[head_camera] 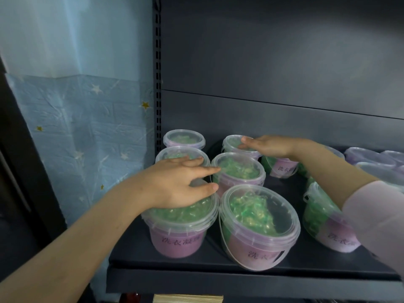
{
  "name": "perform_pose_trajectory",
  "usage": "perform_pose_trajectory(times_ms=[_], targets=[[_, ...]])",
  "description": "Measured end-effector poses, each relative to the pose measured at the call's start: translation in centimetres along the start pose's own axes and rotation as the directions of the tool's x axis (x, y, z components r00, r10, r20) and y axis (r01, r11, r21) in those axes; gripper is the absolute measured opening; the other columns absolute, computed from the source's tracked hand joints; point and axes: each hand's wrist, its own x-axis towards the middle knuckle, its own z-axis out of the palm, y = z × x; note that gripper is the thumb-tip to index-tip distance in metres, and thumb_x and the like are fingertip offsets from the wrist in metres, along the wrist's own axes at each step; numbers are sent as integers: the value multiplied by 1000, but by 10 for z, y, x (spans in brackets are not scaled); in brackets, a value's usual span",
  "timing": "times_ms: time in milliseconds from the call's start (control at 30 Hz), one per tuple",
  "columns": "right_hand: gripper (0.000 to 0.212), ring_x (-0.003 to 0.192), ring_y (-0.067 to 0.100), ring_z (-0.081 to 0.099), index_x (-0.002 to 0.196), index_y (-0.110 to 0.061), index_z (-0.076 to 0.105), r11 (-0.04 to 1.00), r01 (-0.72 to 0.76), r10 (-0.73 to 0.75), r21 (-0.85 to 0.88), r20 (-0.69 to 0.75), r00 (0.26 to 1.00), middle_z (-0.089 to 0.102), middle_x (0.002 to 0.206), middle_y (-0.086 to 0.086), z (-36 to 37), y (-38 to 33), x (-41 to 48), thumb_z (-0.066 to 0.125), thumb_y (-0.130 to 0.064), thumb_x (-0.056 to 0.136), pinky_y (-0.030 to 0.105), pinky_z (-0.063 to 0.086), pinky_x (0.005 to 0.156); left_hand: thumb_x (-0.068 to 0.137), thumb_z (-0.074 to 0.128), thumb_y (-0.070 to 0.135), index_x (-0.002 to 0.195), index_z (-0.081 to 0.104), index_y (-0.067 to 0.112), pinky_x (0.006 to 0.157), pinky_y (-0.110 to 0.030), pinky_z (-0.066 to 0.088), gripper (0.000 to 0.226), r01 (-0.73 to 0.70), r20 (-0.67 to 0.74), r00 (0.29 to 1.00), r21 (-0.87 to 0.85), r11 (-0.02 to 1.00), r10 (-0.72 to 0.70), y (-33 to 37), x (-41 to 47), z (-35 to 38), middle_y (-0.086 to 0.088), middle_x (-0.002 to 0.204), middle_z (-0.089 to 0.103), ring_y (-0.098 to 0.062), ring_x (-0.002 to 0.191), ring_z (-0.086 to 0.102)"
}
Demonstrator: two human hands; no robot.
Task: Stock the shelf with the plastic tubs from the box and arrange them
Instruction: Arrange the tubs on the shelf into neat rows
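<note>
Several clear plastic tubs with pink labels and green contents stand in rows on a dark shelf (pixel 196 262). My left hand (pixel 177 184) lies flat on the lid of the front left tub (pixel 181 228), fingers spread and reaching toward the middle tub (pixel 239 169). My right hand (pixel 266 145) rests with straight fingers on the lid of a back tub (pixel 231 143) in the second column. The front middle tub (pixel 260 226) leans toward me at the shelf edge. More tubs stand at the back left (pixel 184 138) and on the right (pixel 325 224), partly hidden by my right arm.
The shelf's dark back panel (pixel 273 62) rises behind the tubs, with a slotted upright (pixel 157 84) at its left. A blue star-patterned wall covering (pixel 87 138) fills the left. Purple-tinted tubs (pixel 371 157) sit at the far right. A lower shelf edge (pixel 188 299) shows below.
</note>
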Motion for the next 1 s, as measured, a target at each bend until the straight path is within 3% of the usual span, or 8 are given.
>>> perform_pose_trajectory(times_ms=[200,300,533,600,667,767,900,1000], targets=[[68,141,19,35,140,-38,49,994,97,-97,-44,13,995,37,154,-6,9,-19,8,18,-72,90,33,20,113,79,20,78,139,14,65,120,-41,5,61,-9,-6,1000,-5,1000,9,0,0,1,18,160,6,-7,147,-1],[72,144,17,30,144,-33,44,985,147,-146,-89,17,989,32,157,-6,15,-33,15,19,-73,90,38,20,119,81,22,77,139,14,65,119,-40,4,60,-8,-11,1000,-14,1000,8,0,0,1,17,160,6,-7,147,-1],[74,145,16,27,149,-30,37,983,171,-170,-74,24,985,28,159,-7,18,-39,18,20,-72,90,37,18,118,82,26,75,142,16,61,119,-38,7,62,-32,-42,999,-30,999,31,-1,2,2,18,159,9,-6,147,3],[71,145,15,28,149,-30,37,980,184,-185,-77,-5,983,29,158,-7,19,-38,15,21,-70,92,31,18,115,82,35,75,143,18,57,118,-38,18,66,-62,-64,997,-133,989,54,-4,3,0,21,157,16,-5,145,13],[68,143,15,31,148,-31,38,978,196,-199,-67,-32,980,31,157,-8,20,-34,10,23,-68,93,28,20,112,74,44,79,137,26,62,108,-32,30,67,-76,-83,995,-363,929,49,-10,1,-7,28,151,23,-1,137,26],[68,141,17,35,148,-32,37,985,169,-171,-47,-51,984,35,155,-7,18,-27,1,23,-69,93,35,22,117,67,48,79,126,42,65,103,-32,35,60,-107,-217,976,-566,817,-22,-27,10,-20,33,144,34,1,132,36],[70,143,16,32,149,-34,35,989,129,-131,-70,-32,991,34,156,-7,15,-22,-8,19,-71,91,40,20,119,88,47,63,142,37,44,118,-43,19,59,35,-242,961,-377,926,-134,-58,45,-22,10,158,23,-13,146,17],[71,144,12,29,149,-32,36,989,129,-131,-79,-30,991,31,157,-10,17,-19,-10,21,-70,91,36,20,120,89,45,63,147,34,33,116,-39,25,66,133,-151,972,-264,955,-177,-70,60,-15,5,156,28,-17,143,27]])
